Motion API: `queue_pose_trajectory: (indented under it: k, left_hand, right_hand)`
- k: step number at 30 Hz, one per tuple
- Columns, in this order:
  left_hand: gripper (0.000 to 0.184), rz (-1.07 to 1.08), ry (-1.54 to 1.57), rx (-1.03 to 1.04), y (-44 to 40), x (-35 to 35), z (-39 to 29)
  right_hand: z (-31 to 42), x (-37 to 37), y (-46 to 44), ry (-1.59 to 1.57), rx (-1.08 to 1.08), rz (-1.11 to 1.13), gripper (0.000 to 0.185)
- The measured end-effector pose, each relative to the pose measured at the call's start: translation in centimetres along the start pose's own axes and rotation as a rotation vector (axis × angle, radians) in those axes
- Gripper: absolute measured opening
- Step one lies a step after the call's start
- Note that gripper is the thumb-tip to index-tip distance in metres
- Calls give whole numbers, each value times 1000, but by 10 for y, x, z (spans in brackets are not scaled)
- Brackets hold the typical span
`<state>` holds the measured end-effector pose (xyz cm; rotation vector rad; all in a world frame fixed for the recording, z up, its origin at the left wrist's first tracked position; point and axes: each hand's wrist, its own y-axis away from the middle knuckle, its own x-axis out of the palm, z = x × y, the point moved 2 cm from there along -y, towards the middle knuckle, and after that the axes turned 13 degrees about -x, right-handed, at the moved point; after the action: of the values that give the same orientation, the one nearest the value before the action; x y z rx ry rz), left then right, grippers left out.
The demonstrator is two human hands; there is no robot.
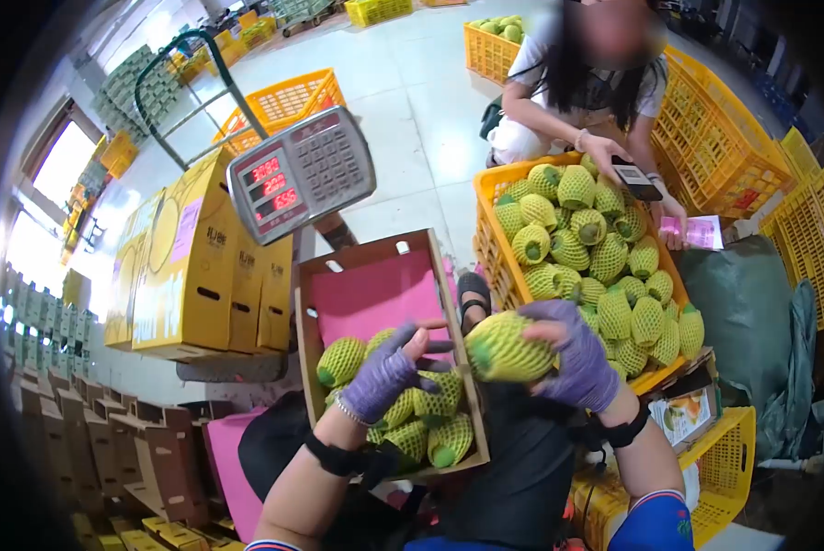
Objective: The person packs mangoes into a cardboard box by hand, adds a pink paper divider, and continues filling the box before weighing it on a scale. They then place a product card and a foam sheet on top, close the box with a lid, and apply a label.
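My right hand [580,354], in a purple fingerless glove, grips a plump green fruit in a yellow foam net [507,347], held above the right edge of an open cardboard box [309,312]. Over that box my left hand [384,378], gloved the same way, has its fingers apart and holds nothing. Several netted fruits [449,441] lie in the near part of the box, some hidden behind my left hand. Pink paper [375,294] lines its far part. To the right stands a yellow crate [493,248] heaped with more netted fruits [609,253].
A scale display [302,173] with red digits rises behind the box. Yellow cartons [196,266] stand at left, flat brown trays [146,450] below them. Across the full crate a person [577,101] crouches, holding a dark handheld device [636,181] and pink paper slips [692,232].
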<state>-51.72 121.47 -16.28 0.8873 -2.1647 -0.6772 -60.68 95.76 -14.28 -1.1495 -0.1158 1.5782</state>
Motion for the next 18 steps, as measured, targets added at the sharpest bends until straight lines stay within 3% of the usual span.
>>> queue_pose_trajectory:
  k: [2,4,6,8,9,10,12,14,17,18]
  left_hand:
    - [62,263,386,39,1,20,5]
    - [57,147,205,141,-7,2,6]
    - [53,-206,30,258,-13,-16,-4]
    - [55,-321,-56,354,-39,-22,1]
    - [57,-581,-411,454,-58,-35,11]
    - [58,-832,-778,546,-69,-39,14]
    - [62,-858,-817,502,-68,-26,13]
    - [65,-849,-1566,14,-73,-5,12]
    - [66,-803,-1608,59,-78,-6,21]
    - [65,-767,-1588,70,-75,-6,16]
  right_hand:
    - [12,23,-35,65,-128,283,64]
    - [-19,33,-54,61,-27,238,67]
    - [-79,15,-61,241,157,186,66]
    - [-156,11,-54,668,623,309,64]
    - [-180,14,-48,656,762,368,62]
    - [-194,22,-45,656,759,363,62]
    - [-214,35,-29,550,976,577,56]
    - [-218,32,-18,562,997,535,56]
    - [-237,27,3,447,841,223,53]
    - [-238,18,13,458,843,218,53]
